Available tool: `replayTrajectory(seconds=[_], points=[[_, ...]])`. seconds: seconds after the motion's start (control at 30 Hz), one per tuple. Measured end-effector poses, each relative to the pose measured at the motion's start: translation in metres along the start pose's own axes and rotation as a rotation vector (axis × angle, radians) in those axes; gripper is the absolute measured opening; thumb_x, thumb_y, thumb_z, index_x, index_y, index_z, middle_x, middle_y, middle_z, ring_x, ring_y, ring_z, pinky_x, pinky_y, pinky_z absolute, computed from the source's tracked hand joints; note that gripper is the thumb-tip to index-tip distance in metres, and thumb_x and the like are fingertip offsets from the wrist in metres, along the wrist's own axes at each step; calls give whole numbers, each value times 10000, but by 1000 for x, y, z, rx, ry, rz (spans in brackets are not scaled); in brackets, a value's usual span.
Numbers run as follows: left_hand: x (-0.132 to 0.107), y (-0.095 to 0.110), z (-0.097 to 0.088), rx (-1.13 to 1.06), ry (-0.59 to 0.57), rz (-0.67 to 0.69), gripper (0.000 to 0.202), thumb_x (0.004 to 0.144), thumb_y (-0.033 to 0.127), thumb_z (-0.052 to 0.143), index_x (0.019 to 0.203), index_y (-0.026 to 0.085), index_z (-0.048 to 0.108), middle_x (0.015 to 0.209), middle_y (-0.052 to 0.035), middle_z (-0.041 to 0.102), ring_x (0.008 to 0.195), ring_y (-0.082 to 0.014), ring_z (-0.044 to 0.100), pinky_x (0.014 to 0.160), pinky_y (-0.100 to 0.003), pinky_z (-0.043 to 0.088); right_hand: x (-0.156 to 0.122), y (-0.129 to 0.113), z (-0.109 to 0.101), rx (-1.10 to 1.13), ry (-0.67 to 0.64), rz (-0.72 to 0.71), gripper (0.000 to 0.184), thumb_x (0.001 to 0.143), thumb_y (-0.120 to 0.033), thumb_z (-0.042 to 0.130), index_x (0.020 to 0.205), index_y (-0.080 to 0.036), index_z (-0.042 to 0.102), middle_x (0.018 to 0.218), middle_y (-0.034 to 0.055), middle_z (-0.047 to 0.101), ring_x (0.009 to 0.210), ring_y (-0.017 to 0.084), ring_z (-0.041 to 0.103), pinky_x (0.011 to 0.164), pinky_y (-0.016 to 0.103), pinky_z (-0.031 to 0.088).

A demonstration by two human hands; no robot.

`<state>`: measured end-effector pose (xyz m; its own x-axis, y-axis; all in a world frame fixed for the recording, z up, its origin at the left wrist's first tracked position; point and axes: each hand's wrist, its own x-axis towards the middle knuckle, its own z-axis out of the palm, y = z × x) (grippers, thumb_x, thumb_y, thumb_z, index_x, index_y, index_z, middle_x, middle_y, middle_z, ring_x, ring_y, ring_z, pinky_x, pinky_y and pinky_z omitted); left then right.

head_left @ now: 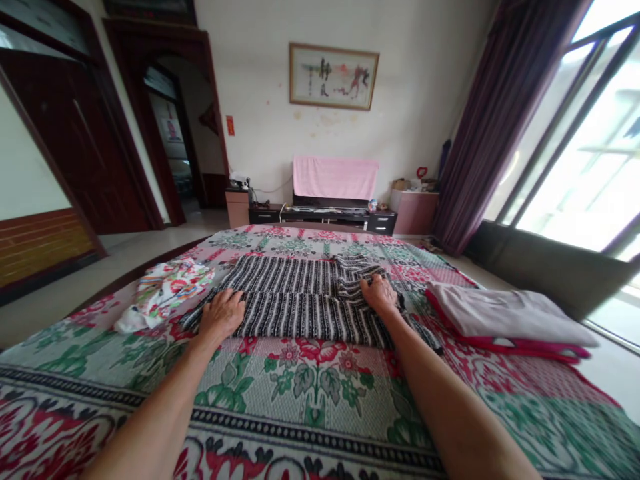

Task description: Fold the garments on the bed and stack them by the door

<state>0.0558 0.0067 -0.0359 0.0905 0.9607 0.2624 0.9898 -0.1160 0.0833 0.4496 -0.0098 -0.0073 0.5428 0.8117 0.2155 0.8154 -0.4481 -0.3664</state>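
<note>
A black-and-white striped knit garment [290, 313] lies spread sideways on the floral bedspread, with a folded-over part [353, 267] at its right end. My left hand [223, 315] is closed on the garment's left end, the fingers bent over the cloth. At the right end, my right hand [381, 293] is closed on the folded-over striped part. Both palms face down, and the fingertips are partly hidden against the fabric.
A crumpled white patterned cloth [170, 290] lies left of the garment. To the right sits a folded stack with a light grey cloth [505, 310] over red ones. The floral bedspread [320, 393] covers the surface. Beyond it stands a low black cabinet [383, 223].
</note>
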Motion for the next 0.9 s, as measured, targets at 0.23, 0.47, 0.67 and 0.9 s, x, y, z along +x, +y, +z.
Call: replayTrajectory(seconds=[0.23,0.47,0.67,0.9], points=[[1,0,0,8,-15,-5,437,922,345,286,1277,263,527,1353,-84,498,1241,-251,442,993,-481,384,2,9,-1,72,68,-82,357,837,-248,461,1127,-165,651,1075,133,687,1024,241,630,857,315,451],[3,-3,4,9,-17,-11,458,919,358,282,1298,242,513,1390,-82,467,1275,-264,408,1003,-506,374,8,14,-13,109,74,-149,371,793,-190,480,1124,-172,647,990,97,719,937,224,657,818,275,449],[2,-2,3,4,-20,-5,435,924,355,288,1278,260,522,1377,-84,481,1251,-254,419,1000,-506,369,5,9,-24,92,79,-120,414,826,-383,508,1151,-155,624,998,128,713,955,270,652,835,331,459],[2,-3,3,-8,-16,3,425,919,352,316,1277,267,527,1376,-92,477,1259,-263,402,995,-502,367,10,6,-22,182,81,-289,477,744,-86,468,1192,-161,614,1156,69,680,1058,204,615,950,284,428]])
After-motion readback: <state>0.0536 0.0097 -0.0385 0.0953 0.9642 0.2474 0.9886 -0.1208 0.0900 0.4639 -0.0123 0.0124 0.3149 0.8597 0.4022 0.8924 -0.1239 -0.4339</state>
